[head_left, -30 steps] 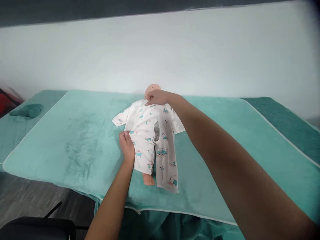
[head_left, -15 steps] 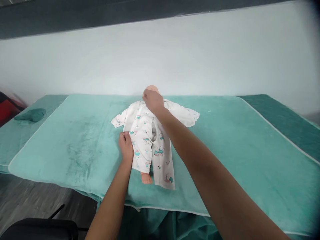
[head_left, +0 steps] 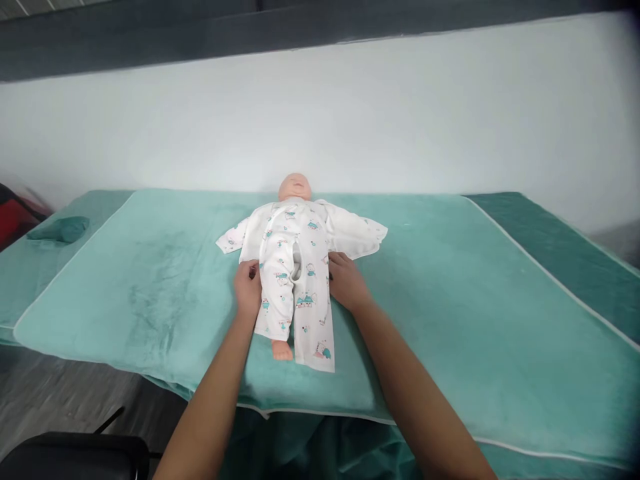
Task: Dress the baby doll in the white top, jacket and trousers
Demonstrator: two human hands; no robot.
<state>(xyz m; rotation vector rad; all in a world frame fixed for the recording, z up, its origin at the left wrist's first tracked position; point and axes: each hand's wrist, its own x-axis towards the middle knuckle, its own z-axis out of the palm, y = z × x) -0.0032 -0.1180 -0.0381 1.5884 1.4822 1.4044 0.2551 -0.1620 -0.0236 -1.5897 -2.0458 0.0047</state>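
Note:
A baby doll (head_left: 295, 187) lies face up, dressed in a white long-sleeved baby top (head_left: 350, 230). White printed baby trousers (head_left: 313, 267) with an open crotch lie over its front, reaching high on the chest. One bare foot (head_left: 281, 350) pokes out of the left trouser leg; the right leg end lies flat with no foot showing. My left hand (head_left: 248, 287) is closed at the left side edge of the trousers. On the opposite side, my right hand (head_left: 346, 279) has its fingers curled at the trousers' right edge, the fingertips partly hidden by cloth.
A green plush cover (head_left: 440, 320) with white piping spreads over the bed. White wall (head_left: 350, 120) rises directly behind the doll's head. At the left end of the bed is a dark hollow (head_left: 59, 229). A black chair (head_left: 75, 453) stands at the lower left.
My right hand has come down from the doll's head and neck area to the right side of the trousers, uncovering the doll's face and chest. My left hand stays at the left edge.

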